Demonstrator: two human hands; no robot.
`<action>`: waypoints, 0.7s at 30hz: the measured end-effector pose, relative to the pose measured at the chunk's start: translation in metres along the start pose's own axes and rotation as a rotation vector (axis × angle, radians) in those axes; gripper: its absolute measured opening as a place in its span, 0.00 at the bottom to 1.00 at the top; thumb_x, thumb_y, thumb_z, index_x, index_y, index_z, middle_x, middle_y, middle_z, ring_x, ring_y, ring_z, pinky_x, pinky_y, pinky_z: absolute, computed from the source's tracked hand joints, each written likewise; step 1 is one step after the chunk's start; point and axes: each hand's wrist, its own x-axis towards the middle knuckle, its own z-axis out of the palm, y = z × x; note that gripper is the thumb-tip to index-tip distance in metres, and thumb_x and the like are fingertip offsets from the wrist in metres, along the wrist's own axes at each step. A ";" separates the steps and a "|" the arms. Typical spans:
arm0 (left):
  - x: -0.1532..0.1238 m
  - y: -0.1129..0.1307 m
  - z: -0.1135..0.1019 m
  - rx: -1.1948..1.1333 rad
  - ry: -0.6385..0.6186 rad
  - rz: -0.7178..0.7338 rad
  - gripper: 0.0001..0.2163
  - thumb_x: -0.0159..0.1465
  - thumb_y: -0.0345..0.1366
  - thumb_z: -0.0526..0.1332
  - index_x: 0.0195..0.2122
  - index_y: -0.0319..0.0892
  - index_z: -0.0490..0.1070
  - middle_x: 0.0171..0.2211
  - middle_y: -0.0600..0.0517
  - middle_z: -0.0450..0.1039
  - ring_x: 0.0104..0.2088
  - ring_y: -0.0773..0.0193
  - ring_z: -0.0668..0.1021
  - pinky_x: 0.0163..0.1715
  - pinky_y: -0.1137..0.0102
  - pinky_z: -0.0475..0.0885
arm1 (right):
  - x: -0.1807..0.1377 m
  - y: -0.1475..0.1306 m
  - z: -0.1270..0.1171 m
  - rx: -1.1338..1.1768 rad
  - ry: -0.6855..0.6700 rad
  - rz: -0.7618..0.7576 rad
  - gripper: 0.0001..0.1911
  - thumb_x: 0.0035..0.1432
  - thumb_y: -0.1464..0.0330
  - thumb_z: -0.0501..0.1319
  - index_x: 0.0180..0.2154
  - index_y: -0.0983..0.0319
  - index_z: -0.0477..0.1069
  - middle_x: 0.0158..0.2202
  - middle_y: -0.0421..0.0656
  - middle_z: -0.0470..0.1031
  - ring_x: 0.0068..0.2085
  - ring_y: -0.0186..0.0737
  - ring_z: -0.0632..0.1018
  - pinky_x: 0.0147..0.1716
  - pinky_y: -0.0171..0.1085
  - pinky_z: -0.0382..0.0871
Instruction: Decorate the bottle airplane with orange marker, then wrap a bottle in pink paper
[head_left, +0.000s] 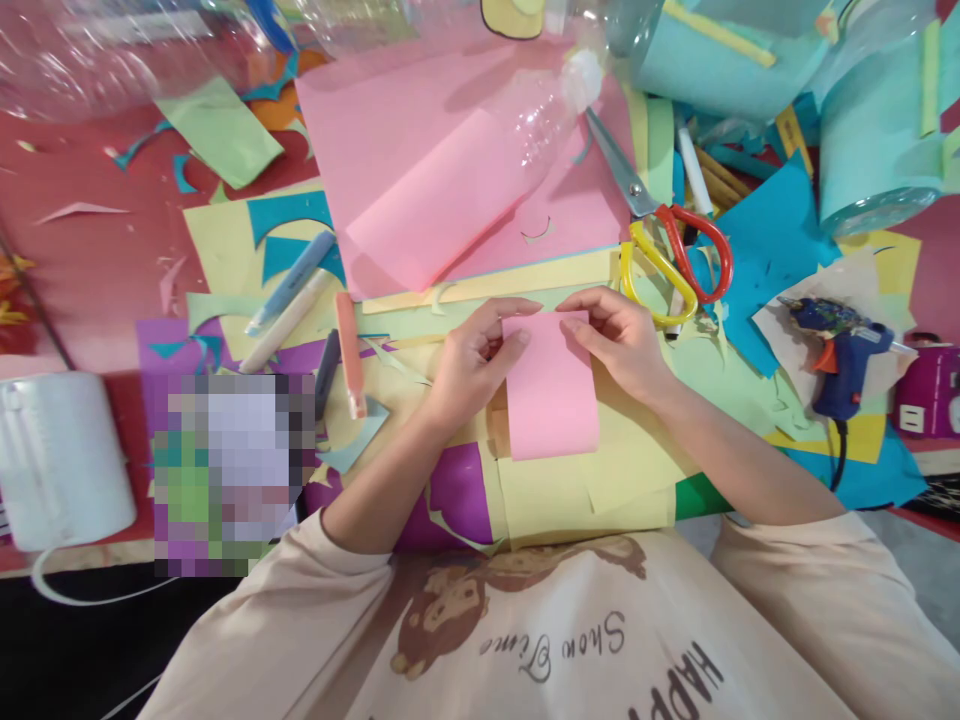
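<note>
A small rectangle of pink paper [553, 400] hangs between my two hands, its long sides running toward me. My left hand [487, 355] pinches its far left corner between thumb and fingers. The far right corner is pinched by my right hand [619, 340]. Beneath the paper lie pale yellow sheets [630, 470]. Just beyond my right hand rest scissors [652, 215] with one yellow and one red handle loop, blades spread. Past my hands, a clear plastic bottle [536, 120] with a white cap lies on its side, wrapped in pink paper [442, 200].
A large pink sheet [360, 130] lies under the bottle. Markers [292, 280] and paper scraps are on the left, near a white case [64, 460]. At right, a blue glue gun [847, 360] rests on white paper. Teal-wrapped bottles [870, 140] stand at the far right.
</note>
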 end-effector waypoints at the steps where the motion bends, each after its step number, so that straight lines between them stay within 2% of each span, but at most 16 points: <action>1: 0.000 0.000 0.000 0.011 0.005 0.007 0.08 0.63 0.33 0.60 0.43 0.41 0.72 0.19 0.60 0.59 0.16 0.75 0.56 0.16 0.76 0.52 | 0.000 0.000 0.000 -0.006 0.003 0.003 0.13 0.55 0.58 0.66 0.36 0.60 0.72 0.27 0.36 0.72 0.27 0.29 0.72 0.27 0.31 0.67; 6: 0.000 -0.003 0.000 0.027 0.013 -0.011 0.08 0.64 0.34 0.60 0.44 0.42 0.72 0.19 0.60 0.60 0.17 0.75 0.57 0.16 0.76 0.52 | 0.001 -0.002 0.000 -0.019 0.012 0.021 0.15 0.54 0.56 0.67 0.35 0.60 0.72 0.28 0.37 0.73 0.28 0.31 0.72 0.28 0.32 0.68; 11: 0.000 -0.002 0.000 0.024 0.009 -0.043 0.09 0.64 0.34 0.59 0.44 0.40 0.73 0.22 0.57 0.67 0.18 0.75 0.61 0.17 0.77 0.55 | 0.001 -0.001 0.000 -0.006 0.005 0.025 0.14 0.54 0.56 0.67 0.35 0.60 0.72 0.28 0.37 0.73 0.28 0.31 0.72 0.28 0.32 0.67; 15: -0.002 -0.001 0.000 -0.019 -0.025 -0.061 0.09 0.64 0.34 0.59 0.44 0.40 0.73 0.27 0.54 0.74 0.20 0.75 0.67 0.19 0.78 0.59 | 0.001 0.000 -0.001 -0.016 -0.041 0.021 0.12 0.56 0.59 0.65 0.36 0.61 0.72 0.27 0.37 0.73 0.27 0.31 0.71 0.26 0.32 0.64; 19: -0.004 0.000 0.001 -0.025 -0.066 -0.058 0.10 0.65 0.36 0.60 0.45 0.41 0.74 0.38 0.50 0.78 0.25 0.74 0.72 0.21 0.78 0.63 | 0.001 -0.002 -0.002 -0.134 -0.123 -0.012 0.10 0.58 0.61 0.63 0.31 0.62 0.71 0.26 0.36 0.70 0.27 0.29 0.68 0.26 0.32 0.60; 21: -0.004 0.001 0.001 -0.017 -0.074 -0.046 0.09 0.65 0.37 0.60 0.44 0.41 0.74 0.39 0.50 0.78 0.26 0.74 0.73 0.21 0.78 0.63 | 0.001 -0.003 -0.002 -0.189 -0.145 -0.016 0.12 0.59 0.61 0.62 0.29 0.62 0.70 0.25 0.36 0.68 0.26 0.29 0.65 0.25 0.32 0.57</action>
